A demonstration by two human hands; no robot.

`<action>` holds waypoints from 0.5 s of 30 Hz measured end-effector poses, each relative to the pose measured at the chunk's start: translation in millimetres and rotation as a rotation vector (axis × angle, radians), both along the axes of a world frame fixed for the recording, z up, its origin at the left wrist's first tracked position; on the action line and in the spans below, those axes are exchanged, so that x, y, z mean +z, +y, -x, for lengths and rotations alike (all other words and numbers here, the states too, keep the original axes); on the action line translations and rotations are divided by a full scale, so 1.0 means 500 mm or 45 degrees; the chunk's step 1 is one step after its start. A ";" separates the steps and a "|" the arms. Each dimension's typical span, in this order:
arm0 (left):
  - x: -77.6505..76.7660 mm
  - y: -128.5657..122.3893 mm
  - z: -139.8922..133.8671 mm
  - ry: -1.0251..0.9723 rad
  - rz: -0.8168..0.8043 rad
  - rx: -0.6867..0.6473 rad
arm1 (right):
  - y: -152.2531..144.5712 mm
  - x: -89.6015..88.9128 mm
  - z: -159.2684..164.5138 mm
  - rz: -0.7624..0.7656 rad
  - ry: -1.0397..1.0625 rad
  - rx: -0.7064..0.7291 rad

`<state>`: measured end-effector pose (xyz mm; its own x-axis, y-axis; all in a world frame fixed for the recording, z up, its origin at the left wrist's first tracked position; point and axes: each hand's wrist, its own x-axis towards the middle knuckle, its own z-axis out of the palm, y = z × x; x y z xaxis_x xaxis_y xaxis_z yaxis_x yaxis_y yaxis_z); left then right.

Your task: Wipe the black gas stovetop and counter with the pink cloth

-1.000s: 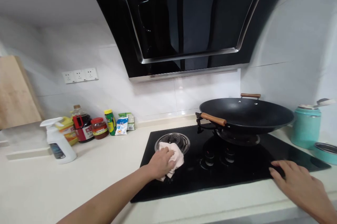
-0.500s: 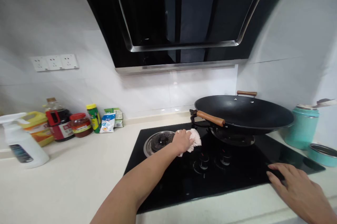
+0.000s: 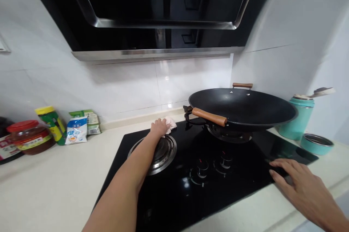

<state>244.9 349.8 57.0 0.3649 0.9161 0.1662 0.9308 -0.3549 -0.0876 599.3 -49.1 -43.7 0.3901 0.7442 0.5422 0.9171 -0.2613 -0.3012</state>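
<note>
My left hand (image 3: 159,127) is curled over a pale cloth (image 3: 170,124), fingers bent, at the back edge of the black stove (image 3: 169,195), just behind the left burner (image 3: 167,155). My thumb and the tips of those fingers are out of sight, so I can't tell how tight the grip is. My right hand (image 3: 298,179) is loosely open, fingers and thumb apart, holding nothing, at the stove's front right edge.

My left forearm stretches across the burner. If that metal were hot, or I sagged on the reach, I could burn or scrape my skin; I see no flame on the part that shows. The wok (image 3: 242,110) sits over the other burner with its wooden handle (image 3: 209,116) jutting towards the cloth. A quick sweep to the right could knock that handle and tip or twist the wok. A trailing elbow or a loose cloth end could catch the burner parts or nudge a knob (image 3: 202,168).

As for writing, the jar (image 3: 31,140) with the red lid, the yellow-capped bottle (image 3: 51,124) and the blue-and-white packet (image 3: 77,129) on the tabletop (image 3: 54,184) all carry print, but it is too small and blurred for me to read. I can make out no brand on the stove, and the knobs show only small red marks.
</note>
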 end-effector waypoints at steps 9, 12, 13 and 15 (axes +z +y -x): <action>0.012 0.020 0.236 -0.007 -0.004 0.219 | 0.003 -0.005 -0.011 0.011 0.007 -0.007; 0.012 -0.016 0.296 0.003 -0.014 0.280 | 0.006 -0.007 -0.013 0.019 0.022 -0.033; 0.011 -0.032 0.309 0.004 -0.018 0.294 | 0.007 -0.009 -0.015 0.022 0.030 -0.041; 0.010 -0.067 0.328 0.001 -0.024 0.317 | 0.010 -0.013 -0.020 0.028 0.045 -0.049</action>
